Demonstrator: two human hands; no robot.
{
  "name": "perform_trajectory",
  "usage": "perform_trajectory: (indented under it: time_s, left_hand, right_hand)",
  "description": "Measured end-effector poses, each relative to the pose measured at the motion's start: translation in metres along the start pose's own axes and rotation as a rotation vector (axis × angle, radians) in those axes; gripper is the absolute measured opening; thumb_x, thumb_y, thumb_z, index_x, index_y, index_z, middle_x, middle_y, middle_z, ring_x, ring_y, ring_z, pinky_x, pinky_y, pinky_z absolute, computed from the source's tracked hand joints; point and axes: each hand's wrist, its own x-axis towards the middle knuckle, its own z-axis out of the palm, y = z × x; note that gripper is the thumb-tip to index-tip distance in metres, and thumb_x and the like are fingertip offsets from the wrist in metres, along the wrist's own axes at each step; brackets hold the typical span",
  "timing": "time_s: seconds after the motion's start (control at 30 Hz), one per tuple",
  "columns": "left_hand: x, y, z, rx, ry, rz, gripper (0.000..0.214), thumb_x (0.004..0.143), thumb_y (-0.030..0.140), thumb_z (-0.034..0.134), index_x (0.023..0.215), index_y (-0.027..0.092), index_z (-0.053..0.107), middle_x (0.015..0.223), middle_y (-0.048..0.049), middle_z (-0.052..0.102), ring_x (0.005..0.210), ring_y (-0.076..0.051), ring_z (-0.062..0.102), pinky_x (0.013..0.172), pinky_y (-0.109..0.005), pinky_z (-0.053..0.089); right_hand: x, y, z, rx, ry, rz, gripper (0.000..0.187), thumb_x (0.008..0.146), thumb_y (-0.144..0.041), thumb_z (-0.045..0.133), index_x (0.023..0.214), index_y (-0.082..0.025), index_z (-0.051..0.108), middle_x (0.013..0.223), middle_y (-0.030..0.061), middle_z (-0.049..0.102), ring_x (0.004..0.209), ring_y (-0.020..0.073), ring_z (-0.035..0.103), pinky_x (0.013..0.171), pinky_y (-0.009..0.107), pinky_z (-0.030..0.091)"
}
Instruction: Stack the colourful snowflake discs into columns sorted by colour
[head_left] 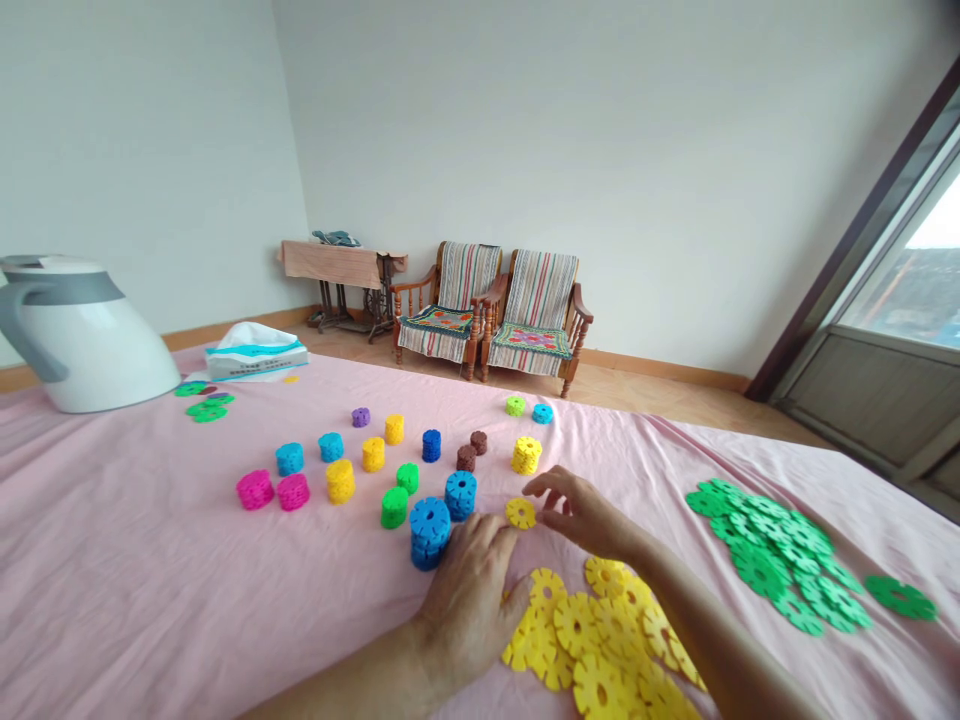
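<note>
We saw the right hand (581, 515) raised at a small yellow plastic snowflake-shaped disc (520, 513), its fingers (541, 483) closed narrow at the disc's edge; we could not tell if they gripped it or only touched it. The disc sat between both hands, apparently on edge, over the pink bed sheet (150, 560). The left hand (469, 600) lay curled just beside a tall blue plastic disc stack (430, 532), with its fingers (516, 590) low near a loose pile of yellow plastic discs (600, 640); we could not tell if they held anything.

Main risks, in our judgement: the left knuckles were close enough to knock the tall stack over, and the soft, wrinkled sheet gave it a poor base. A short blue plastic disc stack (460, 494) stood right behind it and could go too. A weak pinch could drop the yellow disc back into the pile.

Containers: a white plastic jug with a grey handle (79, 335) stood at the far left, contents hidden. A white-and-blue tissue packet (255, 352) lay beyond it. The discs sat directly on the sheet, none inside either. Small magenta, cyan, yellow, green, brown and purple stacks stood in loose rows, and a loose pile of green plastic discs (772, 555) lay to the right.
</note>
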Motion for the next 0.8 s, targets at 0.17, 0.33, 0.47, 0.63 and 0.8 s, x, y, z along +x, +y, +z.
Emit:
perform_trajectory:
  time_s: [0.17, 0.33, 0.47, 0.63, 0.8]
  left_hand:
    - [-0.004, 0.01, -0.001, 0.044, -0.018, 0.045, 0.009, 0.084, 0.025, 0.05, 0.08, 0.019, 0.055, 0.09, -0.0043, 0.055, 0.09, -0.022, 0.048, 0.081, -0.037, 0.04]
    - [-0.009, 0.014, 0.002, 0.038, -0.065, 0.068, 0.008, 0.082, 0.026, 0.054, 0.083, 0.019, 0.056, 0.092, -0.004, 0.056, 0.092, -0.023, 0.048, 0.079, -0.036, 0.04]
    - [-0.009, 0.014, 0.002, 0.03, -0.065, 0.056, 0.006, 0.082, 0.025, 0.053, 0.084, 0.02, 0.056, 0.092, -0.0038, 0.056, 0.091, -0.022, 0.048, 0.079, -0.036, 0.039]
    - [-0.008, 0.012, 0.001, 0.021, -0.078, 0.046, 0.005, 0.079, 0.022, 0.055, 0.083, 0.02, 0.056, 0.091, -0.0037, 0.056, 0.09, -0.022, 0.048, 0.079, -0.035, 0.039]
    - [-0.007, 0.01, 0.001, -0.047, -0.034, 0.022, 0.004, 0.077, 0.018, 0.055, 0.074, 0.019, 0.054, 0.082, -0.0023, 0.056, 0.085, -0.02, 0.049, 0.074, -0.032, 0.039]
  right_hand:
    - [-0.022, -0.017, -0.014, -0.099, -0.193, 0.092, 0.007, 0.07, -0.015, 0.059, 0.077, -0.017, 0.061, 0.074, 0.0011, 0.06, 0.067, 0.0126, 0.055, 0.059, 0.023, 0.043]
    - [-0.041, -0.039, -0.016, -0.144, -0.292, 0.124, 0.022, 0.062, -0.021, 0.068, 0.083, -0.019, 0.06, 0.079, 0.0007, 0.059, 0.072, 0.0139, 0.054, 0.061, 0.023, 0.041]
    - [-0.04, -0.035, -0.005, -0.141, -0.278, 0.155, 0.027, 0.059, -0.018, 0.067, 0.084, -0.019, 0.059, 0.076, -0.0012, 0.058, 0.068, 0.0123, 0.052, 0.056, 0.021, 0.038]
    - [-0.034, -0.026, 0.004, -0.13, -0.284, 0.17, 0.025, 0.055, -0.015, 0.066, 0.078, -0.018, 0.056, 0.07, -0.0042, 0.054, 0.061, 0.0093, 0.047, 0.05, 0.019, 0.032]
    - [-0.033, -0.03, -0.002, -0.023, -0.331, 0.177, 0.017, 0.058, -0.015, 0.065, 0.069, -0.017, 0.052, 0.065, -0.0058, 0.048, 0.058, 0.0073, 0.042, 0.048, 0.018, 0.029]
